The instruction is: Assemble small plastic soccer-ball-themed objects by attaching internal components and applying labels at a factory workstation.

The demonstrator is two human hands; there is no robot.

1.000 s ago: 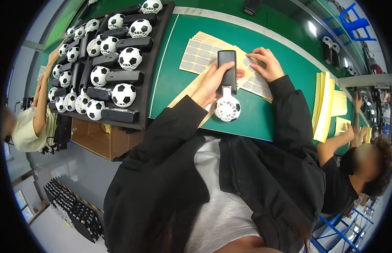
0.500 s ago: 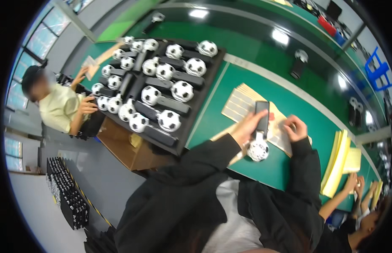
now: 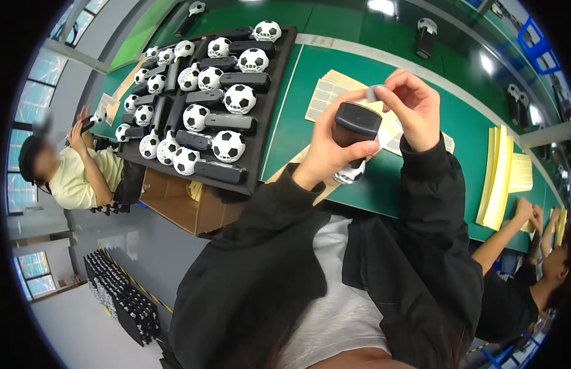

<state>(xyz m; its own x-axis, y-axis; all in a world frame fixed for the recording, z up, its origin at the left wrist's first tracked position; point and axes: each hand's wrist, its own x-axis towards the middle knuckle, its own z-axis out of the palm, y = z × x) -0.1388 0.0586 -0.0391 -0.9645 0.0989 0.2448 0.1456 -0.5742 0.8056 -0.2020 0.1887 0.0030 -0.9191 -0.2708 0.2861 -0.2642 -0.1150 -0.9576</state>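
My left hand [image 3: 322, 144] is wrapped round the black handle of a device with a soccer-ball head [image 3: 358, 123]. The handle's flat end is tilted up toward me, and the black-and-white ball shows only partly below my fingers. Thumb and forefinger of my right hand [image 3: 416, 107] pinch a small grey round sticker [image 3: 372, 94] just above the handle's end. Whether the sticker touches the handle, I cannot tell. Under and behind my hands, tan sheets of grey labels [image 3: 322, 98] lie fanned on the green table [image 3: 285, 138].
A black tray [image 3: 257, 161] at left holds rows of similar ball-headed devices. Yellow sheets [image 3: 494, 178] lie at right, near a co-worker's hands [image 3: 528, 212]. Another person [image 3: 76, 172] at far left handles a similar device. Further devices [image 3: 425, 40] lie beyond the table's pale rail.
My left hand has raised the device and turned its handle end up toward me. My right hand has moved up beside it, now with a grey sticker showing. The view has shifted.
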